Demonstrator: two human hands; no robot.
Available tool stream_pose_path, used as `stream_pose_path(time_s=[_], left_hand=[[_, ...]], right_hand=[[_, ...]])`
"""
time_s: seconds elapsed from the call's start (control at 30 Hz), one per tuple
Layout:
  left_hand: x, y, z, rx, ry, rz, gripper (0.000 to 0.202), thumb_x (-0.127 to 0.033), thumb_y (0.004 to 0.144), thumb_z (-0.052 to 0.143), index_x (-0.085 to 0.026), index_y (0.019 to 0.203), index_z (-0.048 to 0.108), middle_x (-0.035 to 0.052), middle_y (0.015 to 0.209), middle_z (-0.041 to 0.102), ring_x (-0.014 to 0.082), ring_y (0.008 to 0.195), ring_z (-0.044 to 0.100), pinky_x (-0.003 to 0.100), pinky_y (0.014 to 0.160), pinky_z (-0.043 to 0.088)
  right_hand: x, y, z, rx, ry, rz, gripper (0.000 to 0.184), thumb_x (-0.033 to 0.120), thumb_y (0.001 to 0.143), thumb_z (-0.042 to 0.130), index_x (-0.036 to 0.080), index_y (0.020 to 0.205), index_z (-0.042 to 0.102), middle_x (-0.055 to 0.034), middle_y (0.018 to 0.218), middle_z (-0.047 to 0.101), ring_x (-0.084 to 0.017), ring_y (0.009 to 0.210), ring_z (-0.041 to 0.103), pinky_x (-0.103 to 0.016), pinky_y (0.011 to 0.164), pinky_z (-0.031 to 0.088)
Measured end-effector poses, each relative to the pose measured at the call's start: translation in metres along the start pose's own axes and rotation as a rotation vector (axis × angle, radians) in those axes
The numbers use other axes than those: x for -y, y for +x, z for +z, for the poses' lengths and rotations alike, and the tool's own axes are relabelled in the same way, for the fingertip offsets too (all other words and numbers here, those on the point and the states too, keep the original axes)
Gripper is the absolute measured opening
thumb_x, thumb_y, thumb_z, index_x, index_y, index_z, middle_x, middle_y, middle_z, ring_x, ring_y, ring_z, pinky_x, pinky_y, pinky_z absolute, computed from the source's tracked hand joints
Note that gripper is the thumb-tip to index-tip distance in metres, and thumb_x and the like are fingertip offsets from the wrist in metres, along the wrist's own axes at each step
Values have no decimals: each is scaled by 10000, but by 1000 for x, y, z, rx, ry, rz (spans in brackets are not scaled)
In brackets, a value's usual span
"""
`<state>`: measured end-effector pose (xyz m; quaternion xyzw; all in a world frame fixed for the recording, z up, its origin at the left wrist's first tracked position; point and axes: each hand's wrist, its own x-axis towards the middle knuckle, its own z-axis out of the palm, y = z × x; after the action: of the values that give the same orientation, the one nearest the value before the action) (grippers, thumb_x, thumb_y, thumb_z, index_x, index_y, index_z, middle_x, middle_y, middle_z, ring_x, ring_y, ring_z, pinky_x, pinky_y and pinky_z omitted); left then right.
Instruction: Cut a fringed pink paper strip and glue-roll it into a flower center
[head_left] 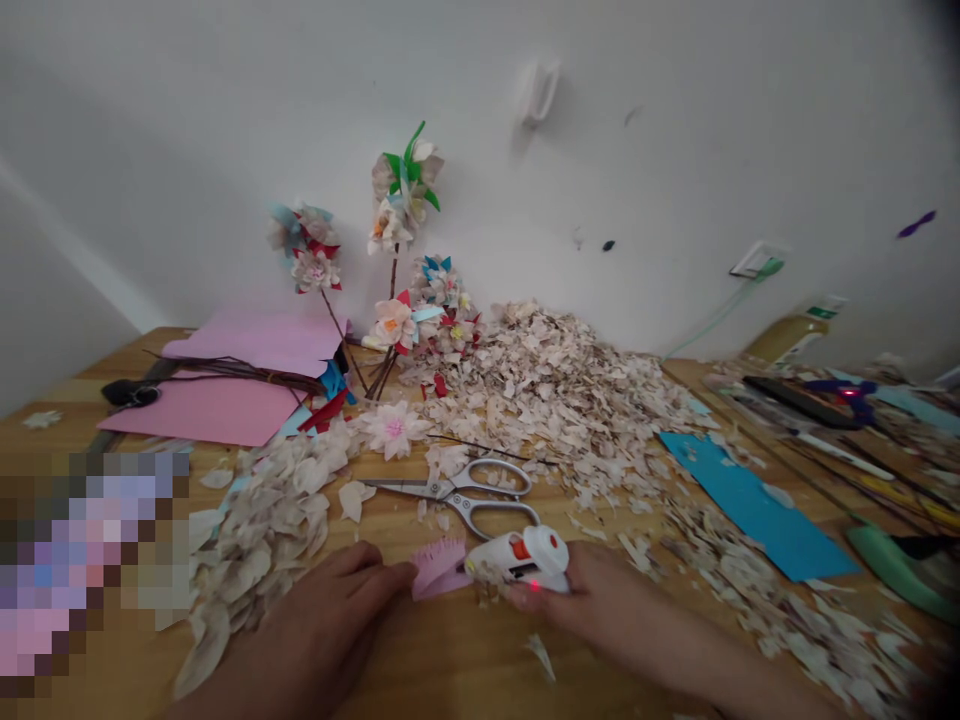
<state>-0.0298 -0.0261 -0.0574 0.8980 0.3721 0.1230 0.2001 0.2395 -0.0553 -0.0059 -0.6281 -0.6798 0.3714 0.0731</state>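
Observation:
My right hand [596,590] is wrapped round a small white hot glue gun [502,555] with orange parts and a red light glowing low on it. Its nozzle points left and touches or nearly touches a strip of pink paper [435,572] with a fringed upper edge. At the strip's left end, the fingertips of my left hand [322,625] pinch or press it near the tabletop; the thumb is largely hidden. Just beyond both hands lie silver scissors [461,490], blades to the left and slightly apart. A pale flower with a pink centre [394,428] rests behind them.
Dried petals form a heap [555,380] by the wall and a pile [292,500] at left. Handmade flowers on twigs [397,200] lean there. Pink sheets [210,410] lie left, a blue card [757,505] right, near a green-handled tool [896,570] and a bottle [787,335].

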Motion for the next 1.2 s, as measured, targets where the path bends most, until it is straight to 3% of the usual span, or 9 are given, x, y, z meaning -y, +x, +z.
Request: stream_pose_path(time_s=[0.23,0.5,0.7,0.8,1.03,1.2], left_hand=[[-2,0,-2,30,-4,-22,449,-39,834,377,-322,1159,501,29,980,608,175,877,599,292,753,475],[0,0,1,19,1,-3,451,-36,830,382,-313,1166,498,33,980,610,186,881,594,304,753,475],[1,-2,3,6,0,-6,476,-19,812,389,-304,1175,501,42,999,611,190,894,596,301,755,480],[1,0,2,14,-2,0,487,-15,811,388,-310,1182,499,43,997,614,191,890,599,305,752,483],[-2,1,3,27,12,7,500,-13,804,384,-311,1188,497,43,979,613,198,888,592,317,750,480],[-1,1,1,44,16,-1,486,-12,799,389,-303,1167,514,40,970,618,201,881,590,318,748,473]], right_hand=[[0,-6,-7,-39,-1,81,339,535,782,559,221,793,685,5,678,668,-173,640,569,-237,571,401],[9,-7,-4,83,85,-95,266,458,833,521,252,924,663,34,844,702,-175,759,610,-220,649,434],[26,4,6,118,137,-82,241,361,800,572,284,1012,657,24,952,711,-197,847,630,-247,732,451],[32,7,6,104,103,-110,210,335,789,576,289,972,668,35,911,711,-188,819,626,-237,707,445],[20,5,3,76,-9,22,274,458,794,541,220,815,673,2,748,689,-177,667,586,-227,554,399],[7,0,0,37,-32,28,328,521,791,535,223,791,673,16,706,667,-158,631,558,-226,562,395]])
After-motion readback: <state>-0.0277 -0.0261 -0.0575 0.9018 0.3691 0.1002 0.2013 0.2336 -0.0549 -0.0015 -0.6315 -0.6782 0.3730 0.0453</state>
